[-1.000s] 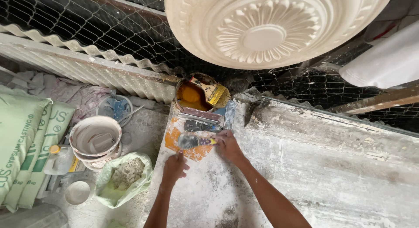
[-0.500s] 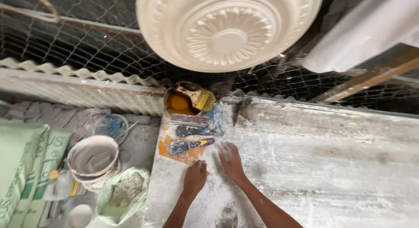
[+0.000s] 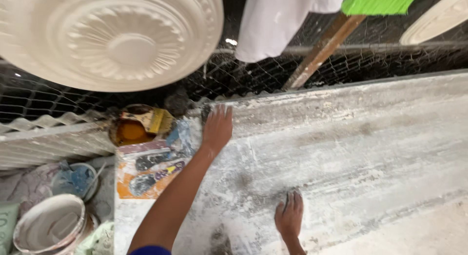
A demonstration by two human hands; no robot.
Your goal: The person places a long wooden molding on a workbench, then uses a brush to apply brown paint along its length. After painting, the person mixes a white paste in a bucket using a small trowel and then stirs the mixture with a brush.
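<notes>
White plaster dust coated the desk (image 3: 351, 152), and both hands lay flat on it, fingers spread, gripping nothing. The left hand (image 3: 217, 128) pressed near the far edge, just beside the paint-stained board (image 3: 151, 169) with its scrapers and the tin of orange liquid (image 3: 129, 132) holding a brush (image 3: 151, 119). The right hand (image 3: 289, 215) rested palm-down nearer the body, well apart from the left one. A sweep of the left hand sideways could likely knock the tin or push the scrapers off the edge toward the white bucket (image 3: 48, 228) below. Loose powder could also make a leaning palm slip.
</notes>
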